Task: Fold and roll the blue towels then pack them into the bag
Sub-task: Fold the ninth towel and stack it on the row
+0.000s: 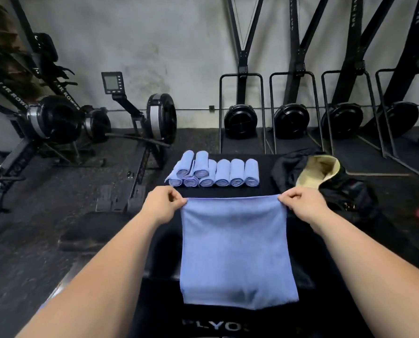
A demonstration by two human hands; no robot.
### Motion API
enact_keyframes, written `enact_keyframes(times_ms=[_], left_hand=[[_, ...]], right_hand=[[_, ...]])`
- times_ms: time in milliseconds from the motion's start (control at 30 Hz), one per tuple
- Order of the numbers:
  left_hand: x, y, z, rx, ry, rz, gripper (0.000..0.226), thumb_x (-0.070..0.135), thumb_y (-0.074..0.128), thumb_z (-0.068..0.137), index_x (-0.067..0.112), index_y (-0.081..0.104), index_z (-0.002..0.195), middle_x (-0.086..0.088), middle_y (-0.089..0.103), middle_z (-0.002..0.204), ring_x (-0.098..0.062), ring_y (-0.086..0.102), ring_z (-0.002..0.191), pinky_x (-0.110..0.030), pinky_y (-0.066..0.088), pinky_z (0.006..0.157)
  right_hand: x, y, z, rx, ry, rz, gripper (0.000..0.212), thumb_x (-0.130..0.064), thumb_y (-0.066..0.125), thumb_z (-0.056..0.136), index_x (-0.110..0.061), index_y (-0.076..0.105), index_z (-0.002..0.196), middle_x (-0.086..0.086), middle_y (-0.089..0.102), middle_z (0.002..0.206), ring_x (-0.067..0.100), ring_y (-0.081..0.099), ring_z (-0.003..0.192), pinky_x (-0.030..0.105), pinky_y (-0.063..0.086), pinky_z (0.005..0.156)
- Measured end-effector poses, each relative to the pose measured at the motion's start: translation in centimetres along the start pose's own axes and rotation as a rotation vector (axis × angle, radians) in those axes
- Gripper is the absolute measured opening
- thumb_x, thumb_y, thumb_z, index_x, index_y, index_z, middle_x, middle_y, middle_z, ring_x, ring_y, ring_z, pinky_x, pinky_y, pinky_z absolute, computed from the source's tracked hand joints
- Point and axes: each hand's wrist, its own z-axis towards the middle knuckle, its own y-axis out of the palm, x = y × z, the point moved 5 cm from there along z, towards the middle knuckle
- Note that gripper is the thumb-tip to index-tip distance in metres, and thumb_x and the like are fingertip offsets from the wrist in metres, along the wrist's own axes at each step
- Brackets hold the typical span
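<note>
Rolled blue cloth towels (213,173) line the black bench's (267,189) far edge, with an open black bag with pale lining (325,176) at its far right corner. Left hand (163,202) and right hand (303,203) each pinch a top corner of the flat blue towel (237,252) between their fingers, mid-bench.

Dim, even indoor light; wall (174,40) brightest, floor (32,215) & desk (325,289) nearly black w/ little detail. Wide-angle bending at edges; pic slightly soft, corners blurrier.
</note>
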Motion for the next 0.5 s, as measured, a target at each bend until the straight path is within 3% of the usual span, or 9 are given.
enact_keyframes(times_ms=[133,233,300,400,500], left_hand=[[-1.8,2.4,-0.5,0.036,-0.098,-0.074,0.018,0.028,0.08,0.09,0.018,0.07,0.078,0.004,0.073,0.065,-0.012,0.063,0.059,-0.027,0.046,0.063],[-2.1,3.6,0.1,0.041,-0.179,-0.334,0.014,0.021,0.075,0.092,0.012,0.068,0.085,0.0,0.077,0.069,-0.021,0.066,0.054,-0.037,0.059,0.071],[-2.3,4.1,1.0,0.104,-0.207,-0.482,0.009,0.019,0.071,0.092,0.012,0.068,0.087,-0.003,0.079,0.076,-0.027,0.072,0.06,-0.051,0.064,0.079],[-1.9,5.1,2.5,0.155,-0.185,-0.578,0.005,0.021,0.069,0.092,0.017,0.068,0.096,-0.001,0.08,0.083,-0.027,0.078,0.071,-0.055,0.063,0.087],[-1.3,7.6,3.0,-0.046,-0.121,-0.346,0.046,0.03,0.07,0.098,0.02,0.054,0.141,-0.002,0.075,0.12,-0.023,0.076,0.104,-0.048,0.055,0.105]], right_hand=[[2.4,2.7,0.2,0.017,0.088,0.076,0.012,-0.021,0.073,0.094,-0.017,0.073,0.083,0.001,0.076,0.067,0.018,0.065,0.051,0.036,0.057,0.064],[2.8,3.8,0.8,0.055,0.117,0.244,0.01,-0.018,0.07,0.098,-0.012,0.069,0.091,0.007,0.079,0.076,0.024,0.072,0.058,0.034,0.056,0.059],[2.6,4.4,1.6,0.097,0.104,0.329,0.011,-0.016,0.068,0.1,-0.009,0.068,0.091,0.013,0.079,0.083,0.026,0.075,0.065,0.037,0.057,0.065],[2.5,5.5,3.1,0.084,0.067,0.363,0.009,-0.021,0.064,0.102,-0.013,0.069,0.103,0.007,0.08,0.091,0.025,0.078,0.082,0.042,0.061,0.079],[3.1,7.2,3.7,-0.119,0.015,0.127,0.044,-0.03,0.06,0.102,-0.028,0.054,0.146,-0.007,0.076,0.1,0.015,0.068,0.088,0.046,0.055,0.094]])
